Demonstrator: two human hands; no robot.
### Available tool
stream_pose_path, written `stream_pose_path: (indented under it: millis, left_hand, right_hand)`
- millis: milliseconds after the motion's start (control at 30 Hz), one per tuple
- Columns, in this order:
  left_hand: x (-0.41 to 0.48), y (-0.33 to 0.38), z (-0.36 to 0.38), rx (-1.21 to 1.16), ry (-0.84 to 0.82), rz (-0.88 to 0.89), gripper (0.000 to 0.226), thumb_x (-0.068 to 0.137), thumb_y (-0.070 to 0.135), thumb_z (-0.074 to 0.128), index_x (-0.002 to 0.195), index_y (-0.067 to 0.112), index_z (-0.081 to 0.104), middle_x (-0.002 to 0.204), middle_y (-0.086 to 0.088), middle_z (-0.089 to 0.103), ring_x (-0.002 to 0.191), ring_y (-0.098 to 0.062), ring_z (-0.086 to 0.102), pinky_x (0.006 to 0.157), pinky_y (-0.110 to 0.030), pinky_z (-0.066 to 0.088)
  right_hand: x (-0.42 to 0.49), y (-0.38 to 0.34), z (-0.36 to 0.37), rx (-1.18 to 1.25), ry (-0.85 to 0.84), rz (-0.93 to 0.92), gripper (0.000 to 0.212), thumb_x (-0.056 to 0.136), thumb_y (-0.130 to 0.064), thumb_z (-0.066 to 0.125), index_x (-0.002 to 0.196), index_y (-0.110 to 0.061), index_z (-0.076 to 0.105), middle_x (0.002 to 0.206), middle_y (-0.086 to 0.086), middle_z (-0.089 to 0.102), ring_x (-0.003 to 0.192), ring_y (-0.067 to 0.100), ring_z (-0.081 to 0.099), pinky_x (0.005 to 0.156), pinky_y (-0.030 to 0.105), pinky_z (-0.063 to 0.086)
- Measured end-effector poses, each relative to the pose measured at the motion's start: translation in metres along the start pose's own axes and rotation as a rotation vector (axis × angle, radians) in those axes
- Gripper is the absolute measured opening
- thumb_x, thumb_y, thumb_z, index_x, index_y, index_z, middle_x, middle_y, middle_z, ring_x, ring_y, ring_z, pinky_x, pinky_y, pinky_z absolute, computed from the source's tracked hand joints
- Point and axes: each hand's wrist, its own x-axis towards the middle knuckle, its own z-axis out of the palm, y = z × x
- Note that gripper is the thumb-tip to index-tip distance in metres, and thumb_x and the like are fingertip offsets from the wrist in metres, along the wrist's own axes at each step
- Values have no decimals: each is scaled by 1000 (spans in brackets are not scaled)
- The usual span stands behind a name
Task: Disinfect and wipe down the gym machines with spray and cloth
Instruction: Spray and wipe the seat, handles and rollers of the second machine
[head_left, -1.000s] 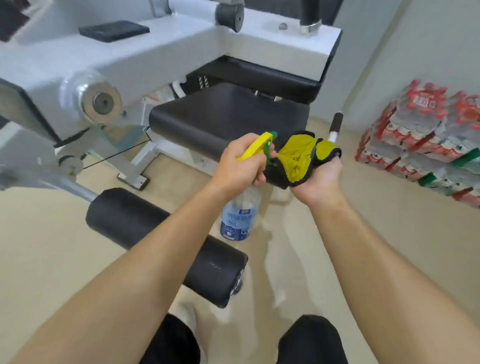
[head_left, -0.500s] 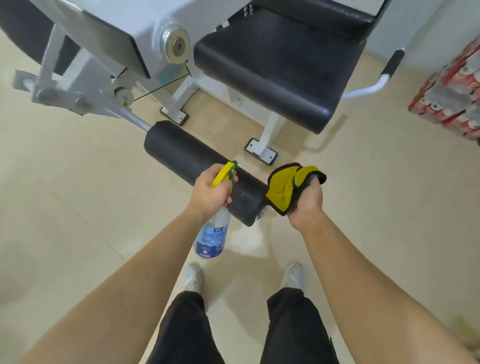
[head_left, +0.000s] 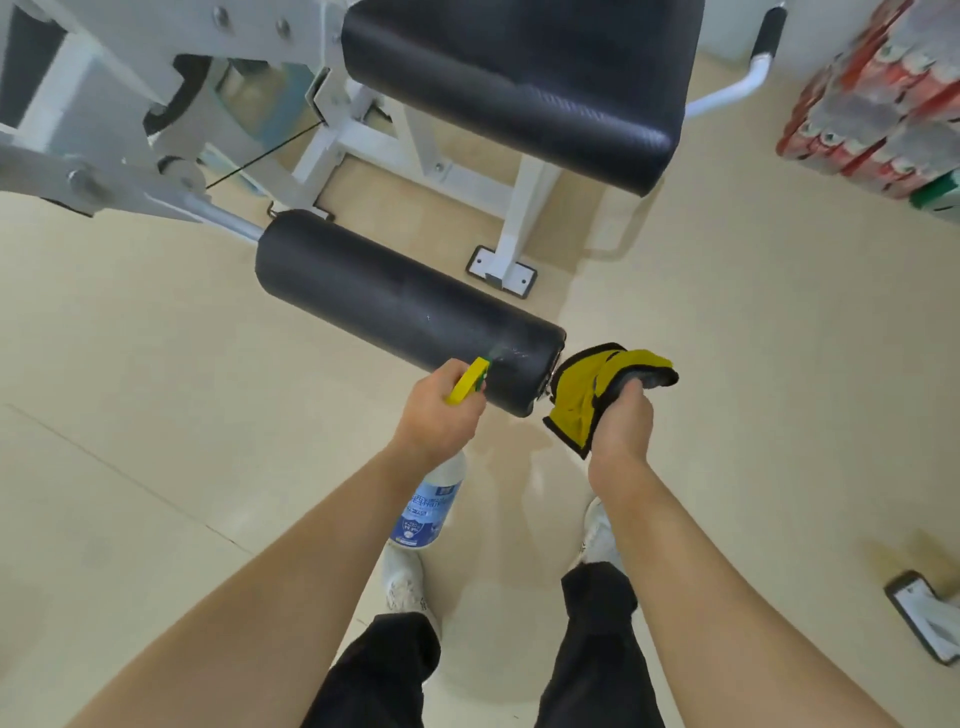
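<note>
Black padding fills the top of the frame: a wide seat pad (head_left: 519, 78) at upper centre, and below it a thick roller pad (head_left: 405, 306) running from centre left down towards the middle. Both are mounted on a white steel frame (head_left: 519, 208) whose foot plate (head_left: 501, 273) sits on the pale floor (head_left: 156, 389) just behind the roller.

The left hand (head_left: 436, 410) holds a spray bottle (head_left: 426, 512) by its neck, fingers (head_left: 451, 373) clenched around the yellow trigger head (head_left: 467, 387). The nozzle nearly touches the near end of the roller. A few pale flecks show on the pad just past the nozzle. The clear bottle with its blue label hangs below the wrist, over the floor.

The right hand (head_left: 621, 426) grips a yellow cloth (head_left: 576, 395) with dark edging, bunched up, its fingers closed into the folds. The cloth hangs just beside the end cap of the roller; I cannot tell whether it touches.

A thin black cable (head_left: 260, 158) crosses the frame at upper left. A white handle bar (head_left: 748, 78) with a black grip sticks out at upper right, and beyond it stand shrink-wrapped packs of bottles (head_left: 872, 104) with red labels. At the lower right edge lies another black-rimmed plate (head_left: 924, 618). At the bottom, white shoes (head_left: 402, 577) and black trousers (head_left: 379, 670) stand close to the roller.
</note>
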Motion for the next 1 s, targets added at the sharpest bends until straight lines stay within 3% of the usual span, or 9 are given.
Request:
stream_pose_path:
  millis: [67,133,233,333,433,633,800,867,1000]
  left_hand:
    - [0,-7,-2,-9,-8,-10,9,98,16,54,100,19,63,86,-14,65,65,-21,60,63,-34,56]
    - [-2,-13,-6,-31,-9,3,16,96,10,53,102,17,65,90,-14,67,66,-20,62,56,-22,52]
    - [-7,-25,-13,-79,15,3,26,89,0,51,100,16,68,92,-14,68,65,-21,63,52,-16,47]
    - [-11,-40,-23,-160,82,6,25,86,0,51,97,13,68,91,-19,67,62,-22,61,51,-18,48]
    - [-13,-59,-35,-251,166,40,30,75,12,48,97,14,68,93,-12,69,59,-22,59,52,-21,47]
    - [-9,-82,-33,-279,274,43,34,73,14,47,98,18,69,97,2,71,58,-19,60,59,-35,54]
    - [-6,-64,-20,-335,268,-15,31,73,10,47,94,14,70,89,-5,70,54,-17,57,56,-29,49]
    - [-3,-57,-18,-364,268,-43,29,80,0,48,93,12,70,84,-10,67,52,-15,56,58,-33,48]
    - [2,-46,-21,-407,228,-32,31,84,-9,46,93,10,68,96,-18,68,54,-15,55,54,-28,48]
  right_hand:
    - [-5,7,6,-194,-36,-219,28,96,-22,36,95,-26,64,91,-4,66,87,21,61,80,36,53]
    - [-1,14,13,-541,-140,-531,23,92,-24,37,100,-24,59,98,-2,61,94,23,57,82,37,45]
    - [32,29,31,-1277,-307,-1035,50,93,-33,34,133,-8,52,138,17,50,126,35,47,100,46,44]
    - [51,53,65,-1771,-322,-1134,65,102,-44,33,159,-19,12,165,19,11,151,37,13,122,51,18]
    - [55,68,104,-1843,-314,-1231,71,102,-43,39,160,-24,1,166,16,2,152,38,7,123,50,11]
    - [67,59,109,-1882,-382,-1406,70,101,-37,46,159,-24,11,167,10,11,150,34,20,121,48,24]
    - [83,36,46,-1909,-287,-1293,65,96,-39,26,158,-17,22,162,7,27,146,28,30,114,43,36]
    - [85,33,27,-1932,-287,-1264,64,98,-36,30,158,-16,21,164,6,25,150,27,25,118,40,32]
    - [75,33,26,-1911,-305,-1190,65,101,-33,40,160,-21,14,167,2,13,154,26,11,123,36,22]
